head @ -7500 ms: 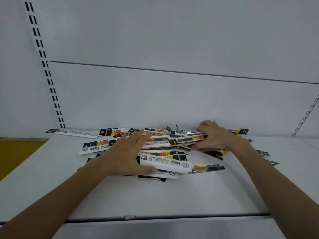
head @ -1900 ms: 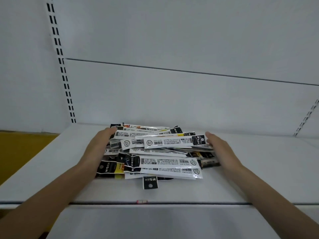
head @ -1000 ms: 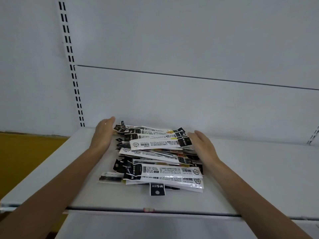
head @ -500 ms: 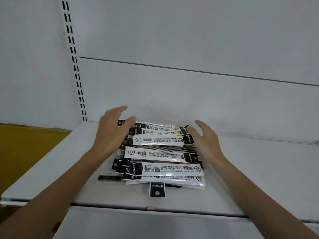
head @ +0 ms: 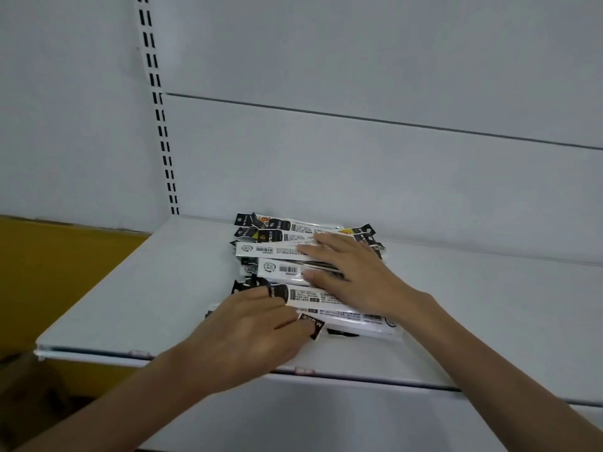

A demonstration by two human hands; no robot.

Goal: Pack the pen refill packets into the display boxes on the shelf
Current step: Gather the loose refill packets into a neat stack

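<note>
Pressing packets (head: 287, 252), right hand (head: 355, 282) flat.

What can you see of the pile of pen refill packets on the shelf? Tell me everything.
The pile of packets is a loose flat heap of long, narrow, glossy plastic sleeves, white with barcodes and black hang-tab ends, mostly lying crosswise on the white shelf. The right hand lies flat on top; the left hand rests on its near left corner.

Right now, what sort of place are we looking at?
Likely a shop's stationery aisle: a white shelf beside a slotted upright, and barcoded pen refill packets piled on it.
</note>
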